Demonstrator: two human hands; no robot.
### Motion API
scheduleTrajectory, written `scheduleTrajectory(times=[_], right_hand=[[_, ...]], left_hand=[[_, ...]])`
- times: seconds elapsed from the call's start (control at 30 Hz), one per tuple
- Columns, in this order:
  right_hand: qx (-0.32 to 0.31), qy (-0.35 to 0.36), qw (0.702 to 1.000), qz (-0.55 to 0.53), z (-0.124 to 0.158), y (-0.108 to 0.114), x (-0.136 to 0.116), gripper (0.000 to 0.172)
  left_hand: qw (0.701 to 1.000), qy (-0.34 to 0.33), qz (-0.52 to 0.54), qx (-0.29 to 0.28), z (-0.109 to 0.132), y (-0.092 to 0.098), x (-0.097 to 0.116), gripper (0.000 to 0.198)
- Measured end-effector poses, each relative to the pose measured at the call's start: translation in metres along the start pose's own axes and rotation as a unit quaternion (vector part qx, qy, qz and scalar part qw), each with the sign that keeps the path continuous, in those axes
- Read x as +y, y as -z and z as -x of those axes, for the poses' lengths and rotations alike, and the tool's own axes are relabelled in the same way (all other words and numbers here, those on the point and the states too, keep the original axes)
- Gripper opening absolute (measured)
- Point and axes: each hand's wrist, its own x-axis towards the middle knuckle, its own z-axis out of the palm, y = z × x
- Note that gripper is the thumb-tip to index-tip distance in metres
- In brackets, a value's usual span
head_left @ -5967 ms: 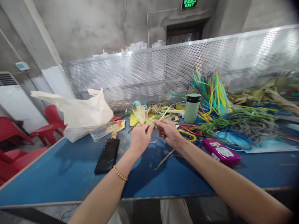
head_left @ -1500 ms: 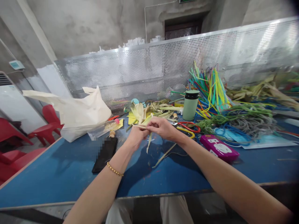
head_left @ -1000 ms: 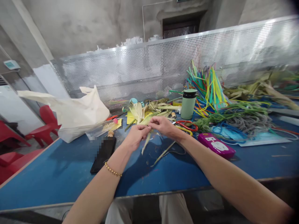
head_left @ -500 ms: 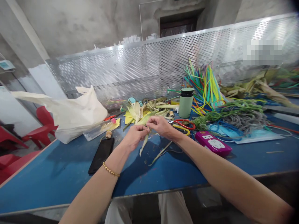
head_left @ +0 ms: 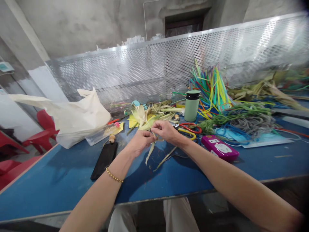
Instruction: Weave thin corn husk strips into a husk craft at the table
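My left hand (head_left: 142, 140) and my right hand (head_left: 165, 131) meet over the middle of the blue table (head_left: 166, 183), fingertips pinched close together. Between them is a pale corn husk (head_left: 150, 151), a strip of which hangs below the fingers. Wider husk leaves (head_left: 140, 115) fan out just behind the hands. The exact spot where the fingers grip is partly hidden by the fingers themselves. A loose dry strip (head_left: 165, 159) lies on the table below my right hand. Red-handled scissors (head_left: 191, 128) rest just right of that hand.
A black phone (head_left: 105, 161) and a white bag (head_left: 80, 117) lie left. Behind the scissors stands a green jar (head_left: 192, 106). Farther right are a purple pack (head_left: 220, 149), green cords (head_left: 243, 117) and bright plastic strips (head_left: 214, 87). A perforated metal screen (head_left: 145, 69) borders the back.
The fingers have shifted slightly against each other, and the hanging husk strip has swung a little. Both hands stay in nearly the same place.
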Motion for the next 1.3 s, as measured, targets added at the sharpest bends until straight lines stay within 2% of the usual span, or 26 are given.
scheduleTrajectory(times=[0.23,0.4,0.43,0.5,0.6,0.7,0.9,1.03,1.2,1.3], right_hand=[[0.022,-0.015,1.000,0.006,-0.002,0.002,-0.004,0.015],[0.152,0.035,0.981,0.111,-0.005,0.013,-0.009,0.023],[0.153,0.032,0.980,0.125,-0.005,0.013,-0.009,0.024],[0.098,-0.001,0.989,0.113,-0.003,0.011,-0.010,0.027],[-0.005,-0.085,0.996,-0.009,0.002,0.002,-0.011,0.028],[-0.044,-0.131,0.984,-0.112,0.005,-0.006,-0.010,0.027],[-0.025,-0.114,0.991,-0.064,0.004,-0.010,-0.009,0.017],[-0.023,-0.084,0.995,-0.038,0.004,-0.011,-0.008,0.015],[0.011,-0.011,1.000,0.027,0.002,-0.014,-0.005,0.016],[0.020,0.007,0.998,0.059,0.001,-0.014,-0.003,0.016]], left_hand=[[0.999,0.005,0.036,0.008,-0.001,-0.003,-0.002,0.021],[0.987,-0.031,0.146,0.060,-0.007,0.005,0.001,0.021],[0.984,-0.037,0.162,0.070,-0.009,0.007,0.002,0.020],[0.980,-0.045,0.176,0.085,-0.012,0.010,0.002,0.018],[0.980,-0.064,0.160,0.097,-0.014,0.011,-0.001,0.014],[0.983,-0.072,0.128,0.109,-0.015,0.010,-0.004,0.013],[0.990,-0.057,0.084,0.094,-0.015,0.013,-0.006,0.016],[0.990,-0.072,0.046,0.110,-0.015,0.015,-0.006,0.021],[0.988,-0.069,0.035,0.133,-0.013,0.014,-0.005,0.027],[0.986,-0.062,0.029,0.152,-0.012,0.014,-0.004,0.029]])
